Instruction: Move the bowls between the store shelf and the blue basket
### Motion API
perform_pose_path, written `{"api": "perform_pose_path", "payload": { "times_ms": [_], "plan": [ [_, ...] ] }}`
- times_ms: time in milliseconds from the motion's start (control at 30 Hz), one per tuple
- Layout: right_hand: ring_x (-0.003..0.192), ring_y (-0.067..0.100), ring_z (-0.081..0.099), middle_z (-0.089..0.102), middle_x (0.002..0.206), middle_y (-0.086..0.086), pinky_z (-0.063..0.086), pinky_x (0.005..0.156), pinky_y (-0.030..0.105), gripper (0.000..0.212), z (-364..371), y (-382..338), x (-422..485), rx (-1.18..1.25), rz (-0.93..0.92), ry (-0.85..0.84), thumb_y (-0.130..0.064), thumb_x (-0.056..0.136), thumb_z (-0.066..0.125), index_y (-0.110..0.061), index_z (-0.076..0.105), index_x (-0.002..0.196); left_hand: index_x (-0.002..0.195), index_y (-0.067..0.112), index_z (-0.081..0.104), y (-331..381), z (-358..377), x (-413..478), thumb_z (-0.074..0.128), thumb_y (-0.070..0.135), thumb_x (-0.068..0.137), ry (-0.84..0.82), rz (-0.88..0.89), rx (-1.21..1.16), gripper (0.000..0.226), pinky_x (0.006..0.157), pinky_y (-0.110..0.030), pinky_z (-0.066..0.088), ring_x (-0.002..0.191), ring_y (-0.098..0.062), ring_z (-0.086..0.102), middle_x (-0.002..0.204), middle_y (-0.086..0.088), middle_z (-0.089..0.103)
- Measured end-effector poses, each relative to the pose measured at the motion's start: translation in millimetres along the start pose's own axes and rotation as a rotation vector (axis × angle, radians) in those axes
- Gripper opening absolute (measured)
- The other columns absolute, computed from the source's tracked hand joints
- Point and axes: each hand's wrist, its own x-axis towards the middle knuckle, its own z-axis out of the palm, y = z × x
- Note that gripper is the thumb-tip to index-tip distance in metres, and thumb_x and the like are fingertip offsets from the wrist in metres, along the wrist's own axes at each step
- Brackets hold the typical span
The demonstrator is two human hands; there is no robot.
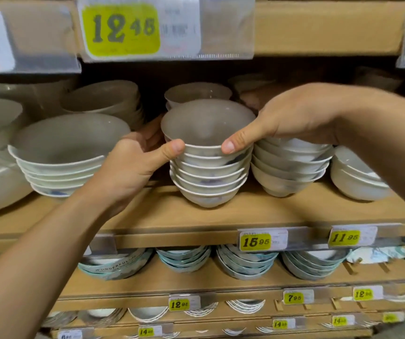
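Count: bowl stack [208, 177], about six nested, on wooden shelf [221, 216] | left hand [128, 167] and right hand [294, 118] grip top bowl [206, 123], thumbs over near rim, fingers curled round sides | yellow tags: 12 48 [121, 30], 15 95 [256, 242], 11 95 [344, 238] | lower bowl [113, 265] lettered WONDERFUL

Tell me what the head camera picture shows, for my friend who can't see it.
A left hand and a right hand hold the top white bowl of a stack on a wooden store shelf, thumbs pressed on its near rim. Other stacks of white bowls stand on both sides, and yellow price tags line the shelf edges.
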Motion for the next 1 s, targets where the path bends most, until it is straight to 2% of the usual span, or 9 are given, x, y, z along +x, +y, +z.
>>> {"api": "perform_pose_path", "payload": {
  "times_ms": [167,267,333,433,533,633,767,867,1000],
  "plan": [
    [0.061,-0.015,0.060,0.064,0.054,-0.025,0.040,0.052,0.003,0.034,3,5,2,0.130,-0.071,0.114,-0.051,0.057,0.085,-0.024,0.069,0.069,0.128,0.008,0.056,14,7,-15,0.063,0.021,0.079,-0.063,-0.073,-0.093,0.051,0.085,-0.007,0.047,0.109,0.001,0.062,0.116,0.011,0.068],
    [0.049,-0.021,0.051,0.055,0.043,-0.031,0.034,0.040,0.002,0.035,15,11,3,0.201,-0.105,0.221,-0.046,0.058,0.088,-0.023,0.061,0.054,0.128,0.007,0.054,24,10,-27,0.060,0.007,0.088,-0.023,-0.126,-0.148,0.041,0.098,-0.016,0.046,0.115,0.000,0.059,0.127,0.003,0.063],
    [0.054,-0.013,0.058,0.062,0.051,-0.024,0.036,0.044,0.005,0.029,25,15,2,0.274,-0.132,0.274,-0.039,0.059,0.089,-0.025,0.064,0.056,0.125,0.010,0.055,31,13,-38,0.059,0.004,0.089,-0.023,-0.177,-0.162,0.036,0.098,-0.016,0.046,0.113,0.005,0.058,0.130,0.002,0.061],
    [0.063,-0.016,0.055,0.064,0.067,-0.026,0.038,0.054,0.003,0.024,39,14,-7,0.275,-0.187,0.386,-0.033,0.062,0.089,-0.027,0.071,0.076,0.143,0.007,0.037,45,20,-57,0.060,0.005,0.090,0.020,-0.271,-0.172,0.057,0.089,-0.006,0.043,0.119,0.004,0.049,0.145,0.000,0.045],
    [0.091,0.003,0.064,0.072,0.099,-0.008,0.051,0.081,0.024,0.042,49,12,-16,0.279,-0.226,0.471,-0.028,0.064,0.087,-0.021,0.071,0.102,0.148,0.004,0.028,62,16,-83,0.062,0.011,0.090,0.067,-0.356,-0.159,0.068,0.098,-0.015,0.038,0.123,-0.002,0.045,0.151,-0.007,0.039],
    [0.110,0.025,0.056,0.060,0.108,0.004,0.041,0.082,0.026,0.049,63,10,-32,0.268,-0.146,0.599,-0.029,0.066,0.087,-0.019,0.056,0.102,0.148,0.005,0.031,82,-1,-112,0.060,0.010,0.091,0.111,-0.366,-0.188,0.063,0.108,-0.024,0.037,0.126,-0.006,0.047,0.148,-0.010,0.042],
    [0.138,0.022,0.036,0.040,0.150,0.010,0.026,0.114,0.028,0.088,93,-3,-64,0.372,-0.097,0.732,-0.023,0.073,0.084,-0.007,0.037,0.145,0.145,0.009,0.035,102,-42,-157,0.058,0.009,0.092,0.186,-0.357,-0.232,0.058,0.111,-0.036,0.039,0.129,-0.013,0.049,0.144,-0.007,0.049],
    [0.133,0.024,0.044,0.045,0.145,0.009,0.037,0.110,0.042,0.079,123,-26,-80,0.507,-0.083,0.746,-0.019,0.075,0.081,-0.011,0.042,0.143,0.140,0.011,0.045,108,-87,-200,0.060,0.016,0.092,0.235,-0.359,-0.240,0.050,0.106,-0.038,0.044,0.123,-0.015,0.056,0.136,-0.004,0.057],
    [0.116,0.017,0.054,0.053,0.137,0.011,0.042,0.096,0.034,0.073,178,-81,-93,0.717,-0.040,0.676,-0.012,0.078,0.078,-0.015,0.043,0.142,0.133,0.009,0.052,109,-160,-259,0.059,0.016,0.093,0.337,-0.357,-0.263,0.041,0.097,-0.034,0.052,0.115,-0.019,0.062,0.124,-0.004,0.065]
  ]
}}
